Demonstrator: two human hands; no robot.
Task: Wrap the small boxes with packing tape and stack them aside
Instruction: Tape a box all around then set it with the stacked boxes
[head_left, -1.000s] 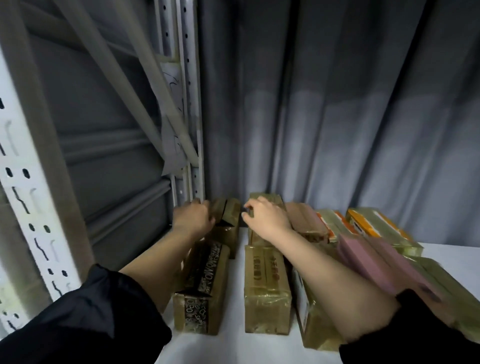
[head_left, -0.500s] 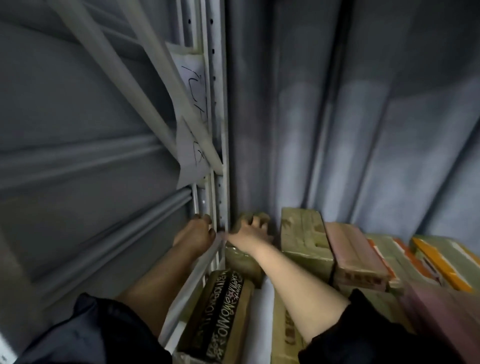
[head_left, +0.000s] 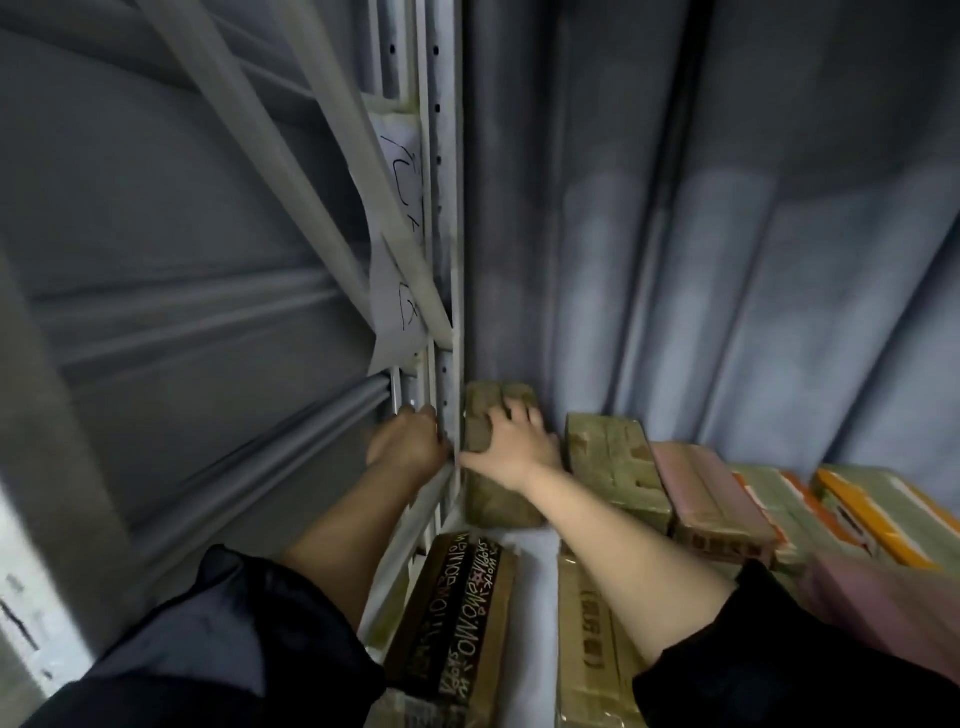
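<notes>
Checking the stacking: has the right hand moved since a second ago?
Yes. The right hand went left toward the rack post, onto the corner box.

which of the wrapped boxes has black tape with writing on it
The front-left box, nearest the camera beside the rack frame. A black printed band runs along its top; the other boxes show only clear wrap.

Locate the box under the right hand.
Head view, back corner: the box sits against the rack post, under the right hand, left of a taped box.
</notes>
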